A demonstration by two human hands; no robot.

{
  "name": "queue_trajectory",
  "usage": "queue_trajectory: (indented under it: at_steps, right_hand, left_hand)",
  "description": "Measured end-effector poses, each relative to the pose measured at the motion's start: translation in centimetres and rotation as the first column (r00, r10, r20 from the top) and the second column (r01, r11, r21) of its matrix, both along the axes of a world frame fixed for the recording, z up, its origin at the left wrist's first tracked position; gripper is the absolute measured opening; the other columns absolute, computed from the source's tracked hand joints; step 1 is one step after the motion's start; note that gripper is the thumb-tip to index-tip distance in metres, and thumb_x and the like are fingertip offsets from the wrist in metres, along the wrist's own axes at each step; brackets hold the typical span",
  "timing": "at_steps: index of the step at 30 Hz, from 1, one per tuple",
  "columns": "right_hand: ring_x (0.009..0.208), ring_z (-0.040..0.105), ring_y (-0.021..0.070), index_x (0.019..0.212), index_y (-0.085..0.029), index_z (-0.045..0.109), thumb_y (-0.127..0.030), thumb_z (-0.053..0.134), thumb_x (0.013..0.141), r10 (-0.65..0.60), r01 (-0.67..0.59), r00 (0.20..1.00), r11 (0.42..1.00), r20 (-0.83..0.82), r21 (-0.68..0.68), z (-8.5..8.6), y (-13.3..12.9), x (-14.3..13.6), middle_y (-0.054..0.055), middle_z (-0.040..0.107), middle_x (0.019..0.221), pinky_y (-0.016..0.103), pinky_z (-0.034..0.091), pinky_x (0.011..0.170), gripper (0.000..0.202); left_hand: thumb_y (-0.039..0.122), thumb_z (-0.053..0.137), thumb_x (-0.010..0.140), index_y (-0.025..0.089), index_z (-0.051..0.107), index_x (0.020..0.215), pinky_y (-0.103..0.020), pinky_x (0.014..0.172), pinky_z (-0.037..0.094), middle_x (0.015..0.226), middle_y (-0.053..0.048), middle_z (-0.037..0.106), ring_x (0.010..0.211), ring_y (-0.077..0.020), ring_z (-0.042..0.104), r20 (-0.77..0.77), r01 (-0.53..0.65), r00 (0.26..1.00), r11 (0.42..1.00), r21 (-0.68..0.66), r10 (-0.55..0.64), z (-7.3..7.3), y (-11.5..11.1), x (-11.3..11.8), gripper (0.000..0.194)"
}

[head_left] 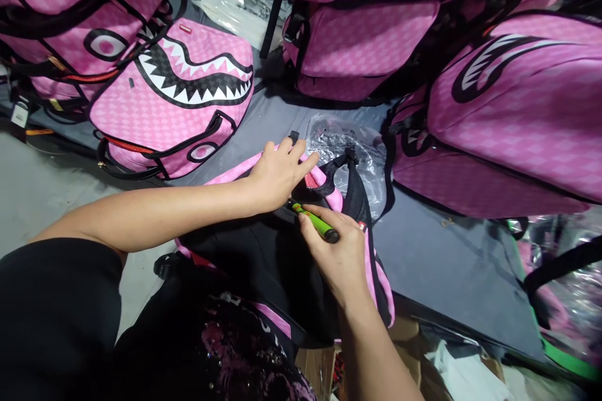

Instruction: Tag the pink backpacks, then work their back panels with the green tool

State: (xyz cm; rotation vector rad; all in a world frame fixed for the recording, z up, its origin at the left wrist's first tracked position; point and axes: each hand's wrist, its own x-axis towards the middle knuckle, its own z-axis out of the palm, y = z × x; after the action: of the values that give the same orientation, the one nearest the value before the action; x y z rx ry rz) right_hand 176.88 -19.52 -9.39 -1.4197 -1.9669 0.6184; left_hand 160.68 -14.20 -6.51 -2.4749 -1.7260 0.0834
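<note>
In front of me a black and pink backpack (pixel 254 244) lies with its black side up. My left hand (pixel 279 174) rests on its pink upper edge, fingers spread and apart. Between the thumb and fingers of my right hand (pixel 338 250) is a green pen-shaped tool (pixel 316 220) with a black end. Its dark tip points at the black fabric just below my left hand; whether it touches is hard to see. A black shoulder strap (pixel 356 191) curves beside my right hand.
Pink checkered backpacks surround the grey table (pixel 446 269). One with a shark mouth (pixel 197 78) lies at left, others are stacked behind it, and a large one (pixel 517 119) stands at right. Clear plastic bags (pixel 338 131) lie beyond my hands. Cardboard and scraps (pixel 463 373) are below the table edge.
</note>
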Motion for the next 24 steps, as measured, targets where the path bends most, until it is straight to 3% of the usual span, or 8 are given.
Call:
queue_trajectory:
  at_steps: [6,10,13,16,20,24]
  right_hand:
    - [0.082,0.070,0.0232,0.095,-0.022,0.074,-0.033,0.062,0.084,-0.022,0.022,1.000,1.000,-0.015,-0.016,-0.2,-0.2,-0.2,0.006,0.077,0.091,0.040,0.053,0.084,0.020]
    - [0.079,0.070,0.0226,0.096,-0.022,0.074,-0.034,0.061,0.085,-0.020,0.018,0.998,0.999,-0.055,-0.035,-0.4,-0.3,-0.2,0.005,0.076,0.091,0.039,0.054,0.081,0.021]
    - [0.075,0.069,0.0219,0.096,-0.022,0.073,-0.035,0.061,0.085,-0.032,0.029,0.997,0.998,-0.066,-0.054,-0.4,-0.3,0.1,0.005,0.076,0.089,0.038,0.053,0.078,0.021]
    - [0.076,0.068,0.0206,0.094,-0.023,0.072,-0.035,0.059,0.086,-0.010,0.001,0.992,0.997,-0.124,-0.073,-0.3,-0.6,0.1,0.003,0.076,0.089,0.036,0.051,0.079,0.019]
    - [0.076,0.067,0.0195,0.092,-0.023,0.070,-0.031,0.059,0.086,-0.013,0.021,0.993,0.997,-0.117,0.069,-0.1,-2.6,-1.0,0.001,0.075,0.085,0.038,0.044,0.083,0.014]
    - [0.079,0.066,0.0190,0.095,-0.019,0.067,-0.025,0.058,0.087,0.171,-0.146,0.977,0.972,-0.128,0.186,0.3,-5.5,-2.6,0.003,0.074,0.088,0.038,0.039,0.081,0.014]
  left_hand:
    - [0.034,0.060,0.088,0.024,0.029,0.148,-0.039,0.088,0.039,0.150,-0.014,0.035,0.122,-0.0312,0.041,0.014,0.001,1.000,1.000,-0.017,-0.001,0.0,-0.1,0.1,0.069]
    - [0.033,0.062,0.085,0.025,0.025,0.150,-0.041,0.091,0.039,0.152,-0.014,0.032,0.124,-0.0321,0.039,0.009,-0.008,1.000,0.999,-0.046,0.008,0.1,0.1,0.1,0.075]
    - [0.035,0.070,0.079,0.026,0.020,0.152,-0.043,0.095,0.040,0.155,-0.015,0.027,0.129,-0.0334,0.036,0.017,0.044,0.999,0.988,-0.150,-0.042,1.3,0.5,-0.7,0.089]
    - [0.035,0.080,0.068,0.032,0.010,0.154,-0.042,0.096,0.044,0.162,-0.013,0.009,0.135,-0.0361,0.030,-0.001,0.058,0.998,0.939,-0.339,-0.062,3.3,0.6,-2.0,0.112]
    - [0.031,0.085,0.061,0.038,-0.008,0.153,-0.042,0.092,0.048,0.162,-0.015,-0.008,0.131,-0.0387,0.040,-0.050,-0.051,0.998,0.924,-0.380,0.034,4.5,-0.6,-3.8,0.130]
    - [0.024,0.087,0.056,0.036,-0.013,0.152,-0.038,0.088,0.050,0.161,-0.021,-0.004,0.125,-0.0379,0.048,-0.099,-0.103,0.992,0.935,-0.340,0.073,3.1,-2.0,-5.4,0.139]
